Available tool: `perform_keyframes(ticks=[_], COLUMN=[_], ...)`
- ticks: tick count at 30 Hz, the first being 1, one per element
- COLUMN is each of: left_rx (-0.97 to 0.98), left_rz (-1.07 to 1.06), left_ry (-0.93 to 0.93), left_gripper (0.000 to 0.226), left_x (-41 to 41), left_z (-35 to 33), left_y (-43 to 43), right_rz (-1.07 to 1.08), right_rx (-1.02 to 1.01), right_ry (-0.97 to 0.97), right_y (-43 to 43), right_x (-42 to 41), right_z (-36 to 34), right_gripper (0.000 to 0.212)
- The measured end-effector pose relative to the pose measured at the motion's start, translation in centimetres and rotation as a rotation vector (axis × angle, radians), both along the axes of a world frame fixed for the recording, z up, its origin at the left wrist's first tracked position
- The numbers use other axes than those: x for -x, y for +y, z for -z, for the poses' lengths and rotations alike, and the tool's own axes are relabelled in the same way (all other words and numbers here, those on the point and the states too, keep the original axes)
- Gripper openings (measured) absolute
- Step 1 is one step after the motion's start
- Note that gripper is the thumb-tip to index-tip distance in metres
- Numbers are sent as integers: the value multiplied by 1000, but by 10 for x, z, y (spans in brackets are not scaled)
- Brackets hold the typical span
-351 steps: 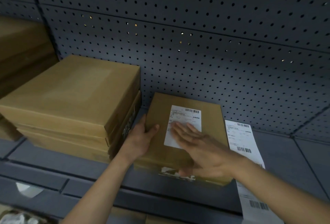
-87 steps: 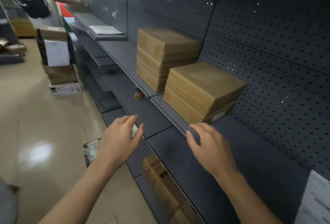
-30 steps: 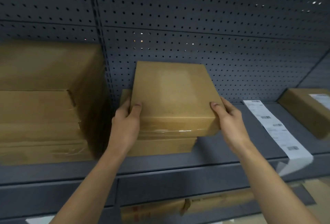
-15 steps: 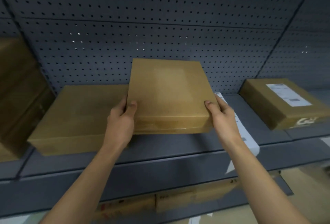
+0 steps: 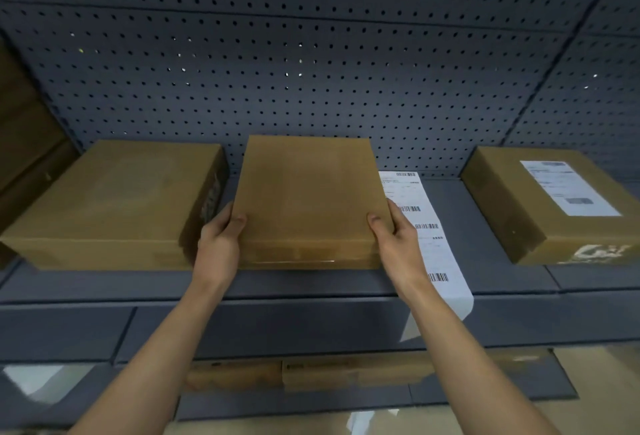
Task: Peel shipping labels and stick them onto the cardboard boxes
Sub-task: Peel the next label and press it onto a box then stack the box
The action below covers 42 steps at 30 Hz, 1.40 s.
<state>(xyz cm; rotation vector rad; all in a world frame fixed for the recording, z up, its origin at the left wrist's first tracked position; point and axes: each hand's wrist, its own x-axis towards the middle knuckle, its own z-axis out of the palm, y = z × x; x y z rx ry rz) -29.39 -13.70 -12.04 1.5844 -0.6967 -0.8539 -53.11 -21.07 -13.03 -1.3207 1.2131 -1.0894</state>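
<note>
Both hands, left and right, grip a bare box mid-frame on the shelf. Right-side box already has its label. Label strip waits just right; left box looks unlabelled too.

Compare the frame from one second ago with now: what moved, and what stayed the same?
The left hand and right hand carried the plain box rightwards off its stack and down towards the shelf, beside the label strip. Their grip on its near corners is unchanged; the labelled box stays put.
</note>
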Motion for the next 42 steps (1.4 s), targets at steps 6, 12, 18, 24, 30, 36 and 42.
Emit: perform_keyframes(ticks=[6,12,18,24,30,36,42], left_rx=[-28,-19,-57,-107,98,300,307], left_rz=[7,58,106,106,38,67,159], left_ry=[-10,-71,-146,-268,-591,-772,-731], left_gripper=[46,42,35,55,49,35,27], left_x=[-2,-3,-11,-13,-1,33,88], left_z=[8,10,13,7,-16,-29,-34], left_y=[-8,-13,-16,-19,-15,-19,-25], right_rz=[0,22,36,10,116,185,121], right_rx=[-15,-32,-32,-75,-44,29,69], right_ry=[41,72,62,115,156,185,232], right_y=[-9,-14,-15,-17,-16,-12,-26], right_x=[-5,-9,-11,-6,17,52,82], right_z=[9,7,10,2,-9,-16,-7], right_gripper=[34,26,28,24,46,21,18])
